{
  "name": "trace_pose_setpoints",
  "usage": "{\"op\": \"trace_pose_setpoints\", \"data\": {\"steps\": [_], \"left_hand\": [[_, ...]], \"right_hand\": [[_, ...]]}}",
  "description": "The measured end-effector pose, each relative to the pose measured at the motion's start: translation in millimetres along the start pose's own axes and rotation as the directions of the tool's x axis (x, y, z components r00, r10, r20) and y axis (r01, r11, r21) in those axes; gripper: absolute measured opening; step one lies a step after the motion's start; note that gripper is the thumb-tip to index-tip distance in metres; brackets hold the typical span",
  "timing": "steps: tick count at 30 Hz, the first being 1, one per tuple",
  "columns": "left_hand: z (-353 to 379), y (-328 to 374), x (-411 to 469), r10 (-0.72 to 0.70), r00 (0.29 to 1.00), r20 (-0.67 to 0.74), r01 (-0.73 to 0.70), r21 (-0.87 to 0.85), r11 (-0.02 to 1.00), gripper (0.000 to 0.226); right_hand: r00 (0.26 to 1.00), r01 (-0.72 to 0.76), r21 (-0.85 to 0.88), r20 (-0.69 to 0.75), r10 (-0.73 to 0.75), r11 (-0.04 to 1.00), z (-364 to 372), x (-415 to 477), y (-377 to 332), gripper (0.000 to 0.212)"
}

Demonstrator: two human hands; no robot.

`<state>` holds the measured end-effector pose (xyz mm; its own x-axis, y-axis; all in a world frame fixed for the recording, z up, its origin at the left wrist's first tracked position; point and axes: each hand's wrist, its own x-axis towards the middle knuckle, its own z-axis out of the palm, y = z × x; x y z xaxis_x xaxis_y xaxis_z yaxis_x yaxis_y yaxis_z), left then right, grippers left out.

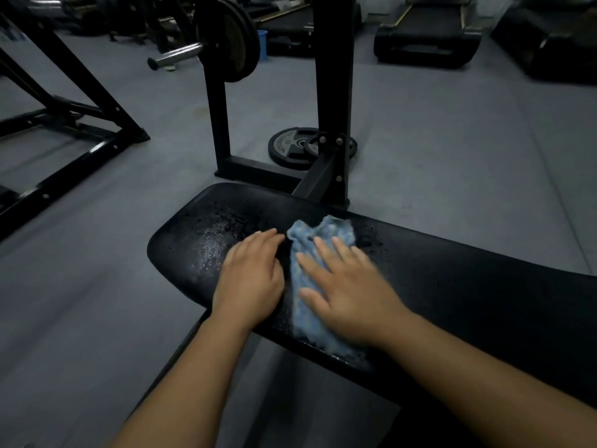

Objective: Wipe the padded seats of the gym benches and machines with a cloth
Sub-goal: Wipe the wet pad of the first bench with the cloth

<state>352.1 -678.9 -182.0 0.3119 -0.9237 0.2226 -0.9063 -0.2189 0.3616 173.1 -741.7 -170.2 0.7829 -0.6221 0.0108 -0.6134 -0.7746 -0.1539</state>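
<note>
A black padded bench seat runs from the centre to the right edge, its left end wet and shiny. A crumpled light-blue cloth lies across the pad. My right hand presses flat on the cloth with fingers spread and straight. My left hand rests flat on the bare wet pad just left of the cloth, its fingertips close to the cloth's edge. Part of the cloth is hidden under my right palm.
A black upright rack stands just behind the bench, with a barbell sleeve and plates on it. Weight plates lie on the grey floor by its base. Another black frame is at left; treadmills are at the back.
</note>
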Motion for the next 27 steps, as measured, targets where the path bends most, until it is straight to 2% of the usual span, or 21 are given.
{"op": "trace_pose_setpoints", "data": {"steps": [3, 6, 9, 11, 13, 15, 17, 19, 21, 23, 24, 25, 27], "left_hand": [[2, -2, -1, 0.038, 0.999, -0.016, -0.038, 0.03, 0.999, 0.05], [2, -1, 0, 0.063, 0.998, -0.003, -0.063, 0.032, 0.998, 0.051], [1, -3, 0, 0.054, 0.999, -0.007, -0.054, 0.007, 0.999, 0.051], [1, -2, 0, 0.045, 0.999, -0.001, -0.045, -0.006, 0.999, 0.05], [1, -2, 1, 0.043, 0.999, 0.007, -0.043, 0.002, 0.999, 0.05], [0, 0, 1, 0.042, 0.999, 0.013, -0.042, 0.022, 0.999, 0.051], [0, 6, 1, 0.035, 0.999, 0.029, -0.036, 0.019, 0.999, 0.049], [0, 16, 1, 0.035, 0.998, 0.059, -0.034, -0.019, 0.999, 0.052], [-1, 27, -2, 0.049, 0.995, 0.086, -0.043, -0.07, 0.997, 0.059], [-2, 32, -4, 0.056, 0.993, 0.107, -0.045, -0.104, 0.994, 0.054], [0, 34, -5, 0.062, 0.992, 0.109, -0.05, -0.104, 0.993, 0.049], [1, 36, -6, 0.071, 0.992, 0.104, -0.062, -0.09, 0.994, 0.046], [7, 44, -8, 0.092, 0.991, 0.1, -0.087, -0.051, 0.995, 0.045]], "right_hand": [[0.991, -0.132, -0.071, 0.003, 0.133, 0.989, -4, -2, 33, 0.067], [0.968, -0.249, -0.043, -0.021, 0.249, 0.967, -6, 46, 29, 0.064], [0.99, -0.142, -0.028, -0.003, 0.142, 0.989, -1, 43, -5, 0.071], [1.0, 0.0, -0.021, 0.016, 0.0, 1.0, 2, -2, -23, 0.072], [0.997, 0.063, -0.017, 0.036, -0.062, 0.998, 2, -42, -19, 0.07], [0.998, 0.001, -0.043, 0.062, 0.002, 0.999, -2, -43, 4, 0.069], [0.986, -0.152, -0.057, 0.059, 0.155, 0.987, -4, -19, 17, 0.069], [0.97, -0.238, -0.045, 0.043, 0.24, 0.97, 1, -5, 6, 0.071], [0.989, -0.141, -0.03, 0.033, 0.142, 0.989, 5, -20, -15, 0.075], [0.999, 0.007, -0.024, 0.053, -0.005, 1.0, 2, -60, -20, 0.076], [0.998, 0.033, -0.018, 0.055, -0.032, 0.999, -1, -78, -14, 0.076], [0.998, 0.014, -0.02, 0.057, -0.013, 1.0, -3, -89, -1, 0.076], [0.991, -0.117, -0.032, 0.059, 0.119, 0.993, -7, -87, 26, 0.078]]}}
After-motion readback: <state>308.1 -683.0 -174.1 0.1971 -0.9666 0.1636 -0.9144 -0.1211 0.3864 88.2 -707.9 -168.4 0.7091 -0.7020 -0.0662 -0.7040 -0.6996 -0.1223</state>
